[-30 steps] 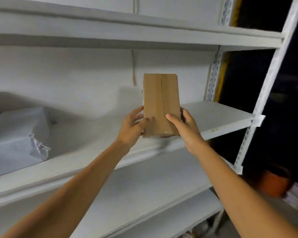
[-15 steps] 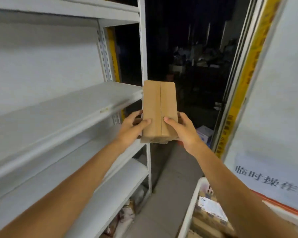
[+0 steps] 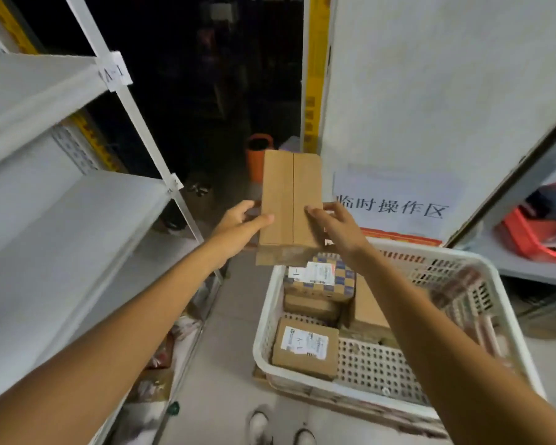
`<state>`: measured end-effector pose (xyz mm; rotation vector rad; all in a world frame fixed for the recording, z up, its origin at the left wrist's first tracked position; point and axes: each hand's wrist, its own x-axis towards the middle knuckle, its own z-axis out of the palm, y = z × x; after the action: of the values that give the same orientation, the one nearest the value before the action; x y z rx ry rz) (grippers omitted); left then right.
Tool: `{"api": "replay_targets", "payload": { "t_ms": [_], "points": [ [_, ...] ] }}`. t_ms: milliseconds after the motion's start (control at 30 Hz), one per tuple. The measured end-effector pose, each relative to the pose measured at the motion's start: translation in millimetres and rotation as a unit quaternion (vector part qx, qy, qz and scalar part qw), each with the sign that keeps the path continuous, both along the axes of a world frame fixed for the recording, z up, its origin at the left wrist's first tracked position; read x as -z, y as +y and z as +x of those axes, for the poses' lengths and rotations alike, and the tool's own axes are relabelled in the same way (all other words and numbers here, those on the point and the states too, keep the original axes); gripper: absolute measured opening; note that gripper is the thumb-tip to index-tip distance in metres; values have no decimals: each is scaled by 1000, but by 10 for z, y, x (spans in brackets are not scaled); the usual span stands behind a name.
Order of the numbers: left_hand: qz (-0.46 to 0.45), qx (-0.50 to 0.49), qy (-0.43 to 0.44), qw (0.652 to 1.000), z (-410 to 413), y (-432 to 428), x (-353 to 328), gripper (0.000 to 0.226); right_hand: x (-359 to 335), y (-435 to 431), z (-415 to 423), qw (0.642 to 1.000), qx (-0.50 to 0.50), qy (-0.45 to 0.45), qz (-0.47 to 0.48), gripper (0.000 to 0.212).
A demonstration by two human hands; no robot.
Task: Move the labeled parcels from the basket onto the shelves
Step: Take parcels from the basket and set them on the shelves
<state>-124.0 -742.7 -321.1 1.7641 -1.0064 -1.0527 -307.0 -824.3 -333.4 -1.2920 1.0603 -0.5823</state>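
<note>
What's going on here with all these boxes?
A person is sorting parcels. The left hand and right hand grip a plain brown cardboard box, held up in the air and not yet on any shelf. To their left stands white metal shelving with a tag reading A-1. To their right, a white plastic basket holds several more labelled parcels, one marked A-1.

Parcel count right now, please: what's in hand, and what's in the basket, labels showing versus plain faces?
Held parcel: 1
Labelled parcels in the basket: 2
Plain parcels in the basket: 2
Total: 5 visible; more may be hidden underneath.
</note>
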Motion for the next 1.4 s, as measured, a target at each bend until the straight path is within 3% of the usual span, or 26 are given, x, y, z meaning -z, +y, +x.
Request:
{"api": "replay_targets", "payload": {
  "t_ms": [333, 700, 800, 1133, 1267, 1400],
  "points": [
    [125, 106, 74, 984, -326, -119, 977, 27, 833, 187, -505, 989, 47, 77, 119, 43],
    [231, 153, 76, 958, -500, -54, 1709, 30, 1655, 352, -632, 967, 80, 101, 221, 36],
    [257, 141, 73, 953, -568, -22, 1877, 36, 1881, 366, -661, 960, 78, 98, 251, 43],
    [308, 115, -39, 944, -899, 50, 2596, 97, 2768, 298, -582, 943, 63, 101, 310, 54],
    [273, 135, -135, 943, -982, -46, 2871, 94, 3123, 302, -476, 943, 95, 93, 306, 50],
    [317, 165, -244, 902, -1010, 7, 2972, 93, 3276, 343, -387, 938, 84, 68, 330, 51]
  ]
}}
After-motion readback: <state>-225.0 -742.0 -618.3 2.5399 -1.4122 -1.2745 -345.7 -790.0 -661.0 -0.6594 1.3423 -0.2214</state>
